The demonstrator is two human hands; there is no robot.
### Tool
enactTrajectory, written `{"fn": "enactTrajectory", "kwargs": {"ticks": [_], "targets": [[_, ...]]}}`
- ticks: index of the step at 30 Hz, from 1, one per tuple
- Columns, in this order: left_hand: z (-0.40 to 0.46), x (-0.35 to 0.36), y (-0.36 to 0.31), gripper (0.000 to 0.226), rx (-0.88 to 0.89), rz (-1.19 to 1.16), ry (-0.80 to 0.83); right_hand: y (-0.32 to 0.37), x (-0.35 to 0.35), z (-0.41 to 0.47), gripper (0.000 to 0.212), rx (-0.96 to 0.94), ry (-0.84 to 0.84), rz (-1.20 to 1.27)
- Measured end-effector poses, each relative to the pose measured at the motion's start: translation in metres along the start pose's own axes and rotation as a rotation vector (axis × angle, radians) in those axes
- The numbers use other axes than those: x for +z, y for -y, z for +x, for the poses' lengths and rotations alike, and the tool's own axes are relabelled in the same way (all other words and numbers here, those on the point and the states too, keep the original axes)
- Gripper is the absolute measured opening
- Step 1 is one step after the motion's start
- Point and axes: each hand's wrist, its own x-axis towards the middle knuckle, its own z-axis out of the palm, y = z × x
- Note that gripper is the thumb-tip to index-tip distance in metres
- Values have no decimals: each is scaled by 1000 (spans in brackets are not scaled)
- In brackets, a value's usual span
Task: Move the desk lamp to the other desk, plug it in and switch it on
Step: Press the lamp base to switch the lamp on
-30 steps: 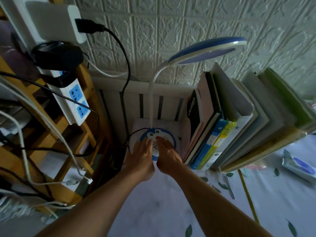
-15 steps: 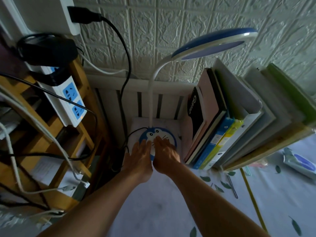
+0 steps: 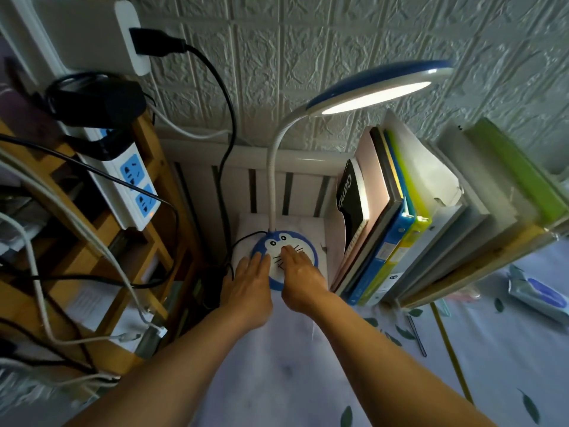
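The desk lamp has a round blue base with a cartoon face (image 3: 278, 241), a white gooseneck (image 3: 272, 167) and a blue-and-white disc head (image 3: 378, 87) that glows. It stands at the back of the desk against white slats. My left hand (image 3: 248, 286) lies flat on the base's left edge. My right hand (image 3: 300, 277) rests on the base with its fingertips pressing the cartoon face. The lamp's black cord (image 3: 226, 143) runs up to a black plug (image 3: 154, 46) in a white wall adapter (image 3: 92, 35).
A white power strip with blue sockets (image 3: 135, 186) leans on a wooden shelf (image 3: 92, 241) full of cables at left. A row of leaning books and folders (image 3: 409, 223) stands right of the lamp. A wipes pack (image 3: 537, 292) lies at far right on the leaf-patterned desk cover (image 3: 308, 380).
The lamp head was dark in both earlier frames and now glows. Both hands have stayed on the base.
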Motion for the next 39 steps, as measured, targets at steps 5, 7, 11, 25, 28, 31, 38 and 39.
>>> {"fn": "enactTrajectory", "kwargs": {"ticks": [5, 7, 11, 25, 28, 31, 38, 39], "targets": [[-4, -8, -3, 78, 20, -6, -15, -2, -5, -4, 78, -28, 14, -49], [-4, -9, -4, 78, 22, 6, -18, -3, -6, -2, 78, -39, 28, -61], [-4, -6, -2, 78, 14, 6, -5, -2, -3, 0, 79, -35, 47, -65], [1, -3, 4, 72, -3, 8, -4, 7, 7, 10, 73, 73, -5, 17], [1, -6, 4, 73, -16, 13, 24, 11, 6, 11, 76, 75, 7, 14], [1, -10, 1, 74, -18, 14, 36, 11, 3, 9, 71, 49, 37, 2], [-2, -19, -5, 75, -8, 38, 27, 13, -11, 0, 78, 15, 57, -21], [-3, -20, -6, 75, -12, 36, 25, 13, -12, -1, 80, 14, 52, -33]]}}
